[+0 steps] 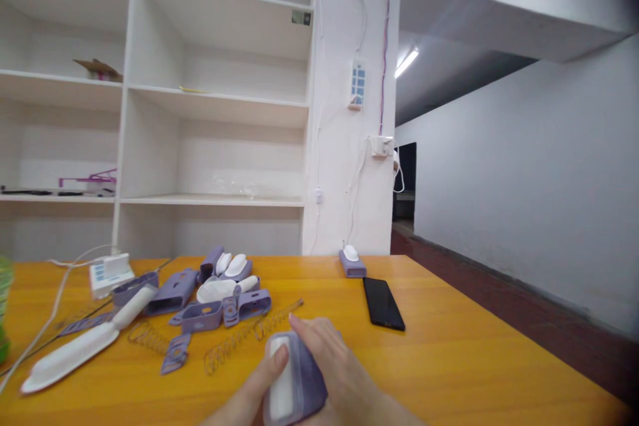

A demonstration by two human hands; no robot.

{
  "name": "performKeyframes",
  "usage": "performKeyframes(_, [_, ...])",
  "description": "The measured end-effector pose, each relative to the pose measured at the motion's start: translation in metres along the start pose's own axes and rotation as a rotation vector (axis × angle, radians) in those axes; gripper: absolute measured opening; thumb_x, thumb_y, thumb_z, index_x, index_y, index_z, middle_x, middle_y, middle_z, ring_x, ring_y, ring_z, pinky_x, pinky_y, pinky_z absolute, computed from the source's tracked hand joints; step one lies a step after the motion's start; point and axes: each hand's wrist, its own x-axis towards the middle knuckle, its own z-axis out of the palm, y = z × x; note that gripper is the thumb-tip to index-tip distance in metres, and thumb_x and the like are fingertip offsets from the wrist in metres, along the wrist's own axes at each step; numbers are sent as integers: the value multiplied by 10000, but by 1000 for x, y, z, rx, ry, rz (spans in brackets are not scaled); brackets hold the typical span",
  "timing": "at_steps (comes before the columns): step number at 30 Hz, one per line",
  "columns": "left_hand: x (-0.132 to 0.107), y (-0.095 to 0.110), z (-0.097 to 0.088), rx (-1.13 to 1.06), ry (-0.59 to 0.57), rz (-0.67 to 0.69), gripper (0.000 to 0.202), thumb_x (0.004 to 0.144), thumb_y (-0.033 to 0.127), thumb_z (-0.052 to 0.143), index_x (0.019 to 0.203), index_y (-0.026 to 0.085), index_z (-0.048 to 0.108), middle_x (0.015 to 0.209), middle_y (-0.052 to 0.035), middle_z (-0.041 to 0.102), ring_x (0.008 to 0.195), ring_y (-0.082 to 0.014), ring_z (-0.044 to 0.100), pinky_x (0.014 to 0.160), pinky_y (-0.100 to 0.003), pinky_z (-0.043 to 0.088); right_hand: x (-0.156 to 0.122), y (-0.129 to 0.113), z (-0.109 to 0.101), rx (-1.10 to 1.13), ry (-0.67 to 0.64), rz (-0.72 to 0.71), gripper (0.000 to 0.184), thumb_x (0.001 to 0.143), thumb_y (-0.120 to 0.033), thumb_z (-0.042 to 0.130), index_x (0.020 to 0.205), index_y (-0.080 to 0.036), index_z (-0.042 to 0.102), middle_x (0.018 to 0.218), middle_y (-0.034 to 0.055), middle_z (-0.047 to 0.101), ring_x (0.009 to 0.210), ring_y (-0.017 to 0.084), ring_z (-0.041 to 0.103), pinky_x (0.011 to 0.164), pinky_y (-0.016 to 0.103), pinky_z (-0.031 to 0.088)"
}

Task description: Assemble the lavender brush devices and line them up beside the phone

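Close in front of me, both hands hold a purple plastic housing (309, 383) with a long white piece (282, 383) seated in its near face. My left hand (254, 386) grips it from the left, its thumb lying on the white piece. My right hand (342, 369) is wrapped over the housing's top and right side. The undersides of both hands are hidden. Just beyond them, loose coil springs (229, 349) lie on the table. To the left are several purple frames (202, 316) and a small purple slotted part (176, 353).
A white long-handled piece (74, 359) lies at the left of the orange table (449, 373), near a power strip (107, 276) with cables. A black phone (383, 304) lies right of centre, near a purple housing with a white top (352, 263). White shelves (214, 96) stand behind.
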Motion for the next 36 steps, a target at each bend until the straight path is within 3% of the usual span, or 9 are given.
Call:
performKeyframes(5, [6, -4, -6, -92, -13, -76, 762, 654, 733, 731, 1079, 100, 730, 1204, -202, 705, 1386, -400, 447, 1197, -507, 289, -1, 3, 3, -45, -63, 34, 1154, 721, -701, 738, 1553, -241, 83, 1242, 136, 646, 1067, 314, 663, 942, 397, 524])
performKeyframes(12, [7, 4, -3, 176, 146, 86, 599, 751, 655, 702, 1148, 205, 705, 1104, -123, 749, 1205, -379, 624, 1089, -494, 453, 3, 11, 2, -111, -84, 6, 971, 867, -582, 656, 1553, -260, 48, 1198, 106, 670, 982, 277, 684, 871, 362, 527])
performKeyframes(15, [18, 9, -5, 240, 171, 149, 550, 729, 599, 760, 1069, 171, 713, 1021, -118, 762, 1091, -359, 676, 996, -450, 515, 6, 14, -5, -128, -134, 37, 1048, 814, -650, 672, 1553, -229, 60, 1215, 128, 660, 988, 298, 671, 871, 390, 515])
performKeyframes(17, [25, 11, -11, 407, 201, 201, 548, 747, 619, 736, 1039, 157, 692, 904, -93, 763, 928, -308, 712, 838, -380, 564, 7, 16, -8, -153, -189, 82, 1133, 742, -713, 698, 1553, -213, 84, 1235, 137, 651, 994, 313, 663, 889, 419, 500])
performKeyframes(20, [28, 17, -23, 911, 282, 350, 477, 856, 632, 608, 1053, 199, 650, 774, -28, 727, 711, -211, 681, 641, -266, 516, 3, 21, -6, -190, -271, 170, 1119, 702, -763, 693, 1540, -222, 186, 1293, 130, 626, 1045, 328, 645, 929, 452, 476])
performKeyframes(23, [24, 32, -35, 1393, 332, 562, 346, 927, 553, 553, 1091, 261, 639, 950, -35, 735, 760, -191, 670, 734, -271, 504, -6, 28, 2, -193, -334, 266, 1091, 669, -827, 664, 1503, -221, 307, 1296, 127, 620, 1081, 344, 629, 944, 471, 469])
performKeyframes(26, [19, 54, -47, 1650, 330, 673, 264, 965, 483, 512, 1068, 273, 634, 1039, -53, 717, 862, -214, 670, 797, -294, 494, -16, 34, 11, -195, -392, 341, 1005, 630, -880, 636, 1393, -244, 478, 1204, 106, 646, 1039, 346, 632, 933, 474, 473])
performKeyframes(31, [18, 79, -77, 1845, 398, 488, 225, 964, 404, 488, 885, 245, 627, 941, -46, 713, 891, -237, 666, 776, -310, 456, -22, 32, 14, -191, -448, 412, 957, 603, -877, 662, 1340, -280, 535, 1163, 88, 645, 1022, 354, 619, 928, 487, 471])
performKeyframes(36, [16, 77, -96, 1914, 357, 286, 241, 861, 470, 606, 915, 243, 661, 951, -52, 723, 928, -267, 661, 796, -330, 436, -15, 21, 5, -150, -463, 466, 826, 654, -785, 723, 1301, -294, 572, 1168, 74, 651, 1054, 345, 603, 947, 482, 467])
